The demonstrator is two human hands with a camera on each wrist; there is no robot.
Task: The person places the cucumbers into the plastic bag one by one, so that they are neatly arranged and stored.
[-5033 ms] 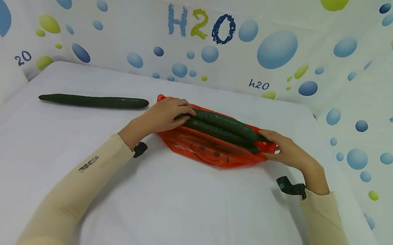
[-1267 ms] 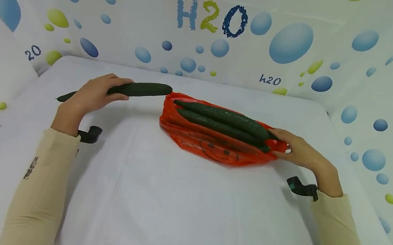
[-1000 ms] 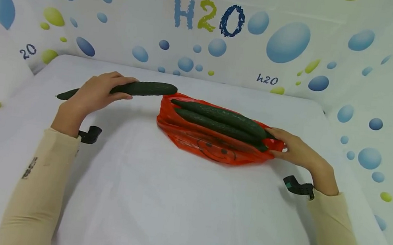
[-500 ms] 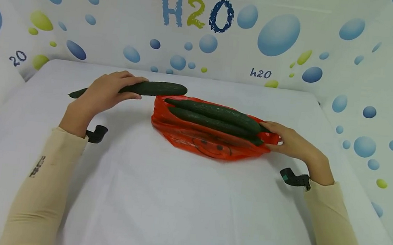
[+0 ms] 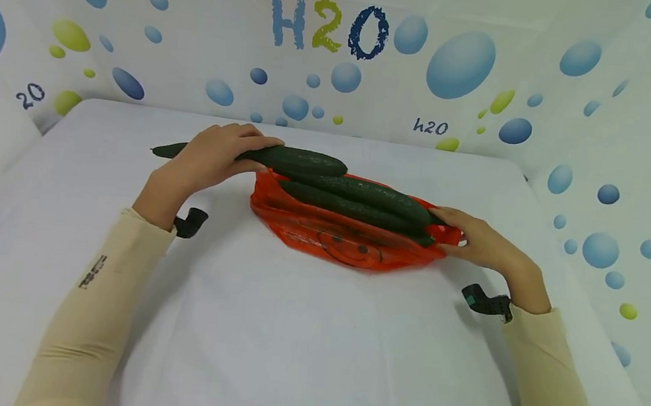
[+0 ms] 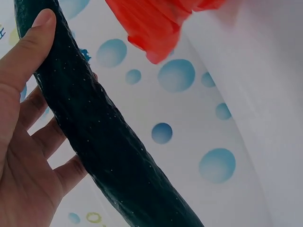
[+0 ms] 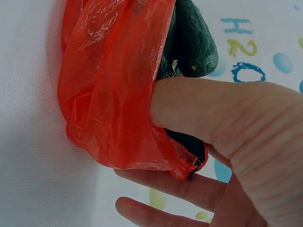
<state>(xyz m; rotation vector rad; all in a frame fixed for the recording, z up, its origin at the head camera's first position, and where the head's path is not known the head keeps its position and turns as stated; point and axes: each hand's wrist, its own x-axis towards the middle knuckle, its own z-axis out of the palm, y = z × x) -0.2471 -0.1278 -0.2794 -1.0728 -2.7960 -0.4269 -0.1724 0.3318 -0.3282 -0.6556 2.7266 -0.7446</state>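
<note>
My left hand (image 5: 211,156) grips a long dark green cucumber (image 5: 306,161) around its middle, thumb on one side and fingers on the other in the left wrist view. Its right end overlaps the opening of a red plastic bag (image 5: 322,236) with a printed smiley face. Two more cucumbers lie side by side in the bag, a rear cucumber (image 5: 374,195) and a front cucumber (image 5: 354,211). My right hand (image 5: 484,245) holds the bag's right end; in the right wrist view the thumb (image 7: 194,106) reaches inside the rim and fingers lie beneath.
A white cloth covers the table (image 5: 288,331). Behind it hangs a white backdrop (image 5: 200,31) with blue and green spots and H2O lettering, continuing along both sides. Small black cameras sit at the left wrist (image 5: 191,222) and the right wrist (image 5: 484,301).
My left hand left the bagged cucumbers, picked up the third cucumber from the table at left, and carried it rightward over the bag's left end. The right hand stayed at the bag's right end.
</note>
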